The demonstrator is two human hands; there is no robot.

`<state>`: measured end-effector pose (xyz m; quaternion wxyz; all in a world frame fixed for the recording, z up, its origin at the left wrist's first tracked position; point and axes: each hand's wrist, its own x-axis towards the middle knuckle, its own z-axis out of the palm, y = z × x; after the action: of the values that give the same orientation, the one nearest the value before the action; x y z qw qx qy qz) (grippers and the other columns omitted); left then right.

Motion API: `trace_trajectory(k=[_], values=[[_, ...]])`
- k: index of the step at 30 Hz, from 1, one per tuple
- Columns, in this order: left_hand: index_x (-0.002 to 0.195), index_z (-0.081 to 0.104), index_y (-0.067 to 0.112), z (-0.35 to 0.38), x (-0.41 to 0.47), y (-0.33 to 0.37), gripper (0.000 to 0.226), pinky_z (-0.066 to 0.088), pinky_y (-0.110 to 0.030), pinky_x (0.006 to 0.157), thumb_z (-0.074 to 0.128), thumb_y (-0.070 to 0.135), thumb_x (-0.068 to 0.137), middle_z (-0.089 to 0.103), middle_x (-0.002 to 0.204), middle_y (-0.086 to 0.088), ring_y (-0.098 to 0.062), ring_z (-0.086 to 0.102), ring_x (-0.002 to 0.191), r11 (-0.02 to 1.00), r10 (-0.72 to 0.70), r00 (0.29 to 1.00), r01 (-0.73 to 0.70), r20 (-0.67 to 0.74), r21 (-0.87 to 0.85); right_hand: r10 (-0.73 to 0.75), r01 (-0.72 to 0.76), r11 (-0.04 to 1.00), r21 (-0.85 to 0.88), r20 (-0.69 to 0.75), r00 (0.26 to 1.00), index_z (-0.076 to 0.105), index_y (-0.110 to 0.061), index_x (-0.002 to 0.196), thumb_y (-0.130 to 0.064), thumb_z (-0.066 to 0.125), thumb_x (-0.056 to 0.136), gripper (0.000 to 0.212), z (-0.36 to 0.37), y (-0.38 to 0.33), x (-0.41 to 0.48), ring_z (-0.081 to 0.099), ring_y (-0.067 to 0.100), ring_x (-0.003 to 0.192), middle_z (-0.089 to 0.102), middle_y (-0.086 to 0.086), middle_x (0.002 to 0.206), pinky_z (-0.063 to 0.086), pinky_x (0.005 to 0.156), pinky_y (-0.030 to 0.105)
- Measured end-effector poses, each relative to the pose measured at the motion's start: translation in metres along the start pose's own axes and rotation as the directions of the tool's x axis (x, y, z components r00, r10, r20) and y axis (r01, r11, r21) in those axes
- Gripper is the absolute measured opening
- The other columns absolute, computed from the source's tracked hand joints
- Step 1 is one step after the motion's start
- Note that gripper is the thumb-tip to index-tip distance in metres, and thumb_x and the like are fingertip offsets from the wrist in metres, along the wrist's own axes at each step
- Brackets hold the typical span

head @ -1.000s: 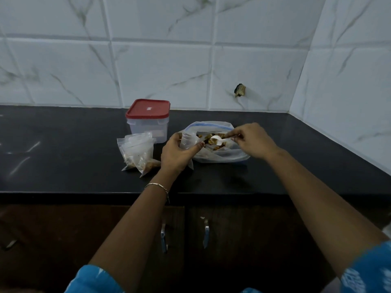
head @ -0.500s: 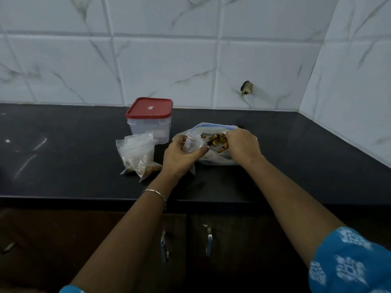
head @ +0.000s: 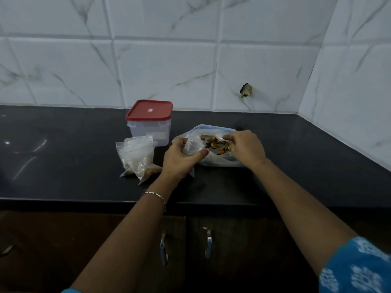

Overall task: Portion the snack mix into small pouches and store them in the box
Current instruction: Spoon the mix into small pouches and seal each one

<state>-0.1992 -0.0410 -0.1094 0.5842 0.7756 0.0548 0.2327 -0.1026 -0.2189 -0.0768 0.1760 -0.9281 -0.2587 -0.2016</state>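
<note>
- Snack mix (head: 218,144), head view: loose brown pieces, likely light and crumbly, inside a large bag (head: 213,162) lying on the dark desk (head: 63,166).
- Left hand (head: 179,160) grips a small pouch (head: 191,148); the thin film looks slippery, best held at its rim.
- Right hand (head: 246,148) curls into the large bag's mouth; what it holds is unclear.
</note>
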Motion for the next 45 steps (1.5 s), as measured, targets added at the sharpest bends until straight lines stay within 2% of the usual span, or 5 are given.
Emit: trace_trajectory(k=[8,16,25,33,45], values=[[0.110,0.054,0.027,-0.001,0.000,0.004,0.046,0.049,-0.017,0.079,0.082,0.035,0.074,0.062,0.108,0.010,-0.003,0.059,0.099,1.000,0.003,1.000,-0.003,0.001,0.028,0.053,-0.054,0.974,0.221,0.013,0.999,0.074,-0.023,0.110,-0.010,0.056,0.095,0.026,0.007,-0.001,0.001,0.066,0.014,0.097,0.070,-0.003,0.116,0.051,0.088,0.026],[0.112,0.051,0.028,0.000,-0.002,0.005,0.047,0.043,-0.013,0.076,0.081,0.034,0.076,0.056,0.110,0.012,-0.006,0.054,0.103,0.999,0.006,1.000,-0.006,0.000,0.047,0.084,-0.127,0.843,0.522,0.105,0.991,0.076,-0.020,0.102,-0.008,0.061,0.092,0.021,-0.008,0.011,-0.006,0.064,0.005,0.075,0.072,-0.001,0.106,0.053,0.065,0.016],[0.116,0.056,0.023,-0.001,-0.002,0.005,0.048,0.052,-0.022,0.085,0.081,0.030,0.076,0.063,0.112,0.006,-0.007,0.060,0.102,1.000,-0.009,1.000,0.009,-0.009,0.017,-0.119,0.128,0.964,-0.232,0.052,0.991,0.065,-0.025,0.122,-0.016,0.058,0.094,0.031,-0.021,-0.006,-0.014,0.061,0.020,0.086,0.061,0.003,0.110,0.053,0.076,0.034],[0.123,0.054,0.022,0.000,-0.001,0.003,0.059,0.052,-0.038,0.096,0.081,0.037,0.074,0.062,0.123,0.000,-0.015,0.059,0.112,0.997,-0.038,0.999,0.037,0.004,0.069,0.018,-0.022,0.997,0.077,0.061,0.998,0.073,-0.021,0.110,-0.006,0.054,0.093,0.029,-0.034,-0.004,-0.016,0.061,0.012,0.081,0.068,0.000,0.114,0.044,0.068,0.023],[0.120,0.054,0.022,0.001,-0.001,0.004,0.055,0.052,-0.032,0.092,0.081,0.035,0.074,0.062,0.115,0.004,-0.013,0.060,0.106,0.995,-0.037,0.999,0.039,-0.026,0.087,0.096,-0.093,0.984,0.153,-0.010,0.995,0.072,-0.021,0.108,-0.012,0.050,0.097,0.027,-0.029,-0.011,-0.031,0.054,0.008,0.068,0.068,0.002,0.113,0.044,0.064,0.025]])
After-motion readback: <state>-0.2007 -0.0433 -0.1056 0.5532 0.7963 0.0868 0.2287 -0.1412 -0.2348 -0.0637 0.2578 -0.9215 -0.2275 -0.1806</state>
